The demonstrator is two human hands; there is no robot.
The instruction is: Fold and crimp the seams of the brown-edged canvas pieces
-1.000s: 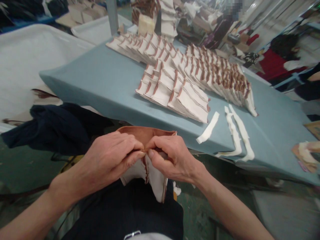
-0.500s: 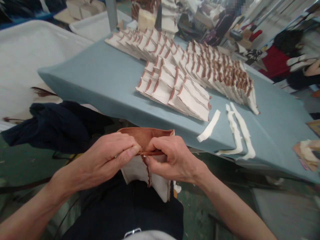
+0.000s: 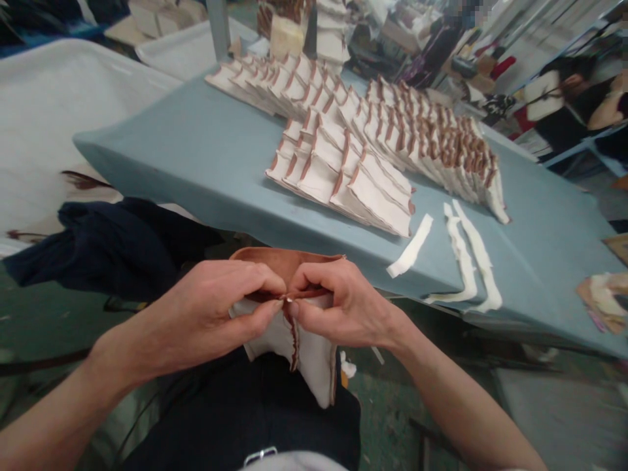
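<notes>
A brown and off-white sewn piece point(image 3: 314, 366) hangs above my lap, its brown inner side showing at the top and a ruffled brown seam running down its pale front. My left hand point(image 3: 220, 304) pinches its folded brown edge from the left. Close beside it, my right hand point(image 3: 338, 304) pinches the same edge, with the fingertips of both hands almost touching above the seam. A tiny white bit shows between the fingertips. Part of the edge is hidden behind my fingers.
Overlapping rows of similar pale pieces point(image 3: 333, 163) lie on the blue-grey table point(image 3: 161, 137). White strips point(image 3: 415, 245) are near its front edge. Dark blue cloth point(image 3: 112, 248) is at the left, beside a white bin point(image 3: 63, 98). A person point(image 3: 579, 104) is at the far right.
My left hand's thumb and fingertips have shifted slightly right along the edge, nearer my right fingertips. At the far right, the person has moved further into view.
</notes>
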